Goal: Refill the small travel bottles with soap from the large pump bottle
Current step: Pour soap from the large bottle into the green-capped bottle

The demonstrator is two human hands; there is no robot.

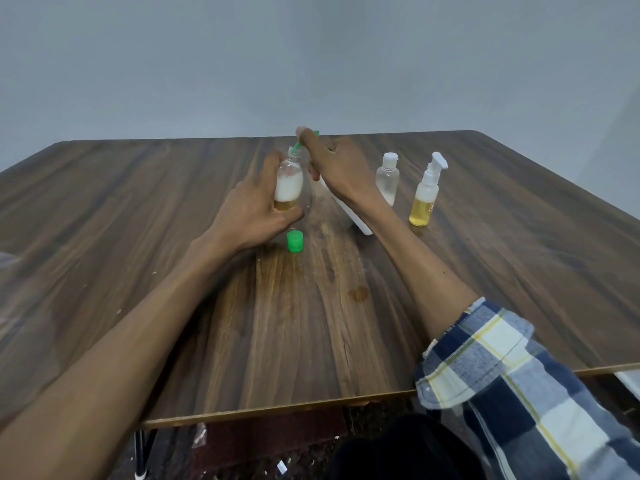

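Soap-slick travel bottle (288, 188), light and squeezable, gripped mid-body by left hand (256, 202); right hand (332, 161) curled round tilted pump bottle (349, 209) near table (519, 271) centre.

I see my left hand (258, 199) gripping a small clear bottle (288, 187), foam over amber soap inside. My right hand (334, 164) holds the tilted white pump bottle (349, 213), green nozzle (298, 145) at its mouth. A green cap (295, 242) stands on the desk (138, 209) nearby; two bottles stand right.
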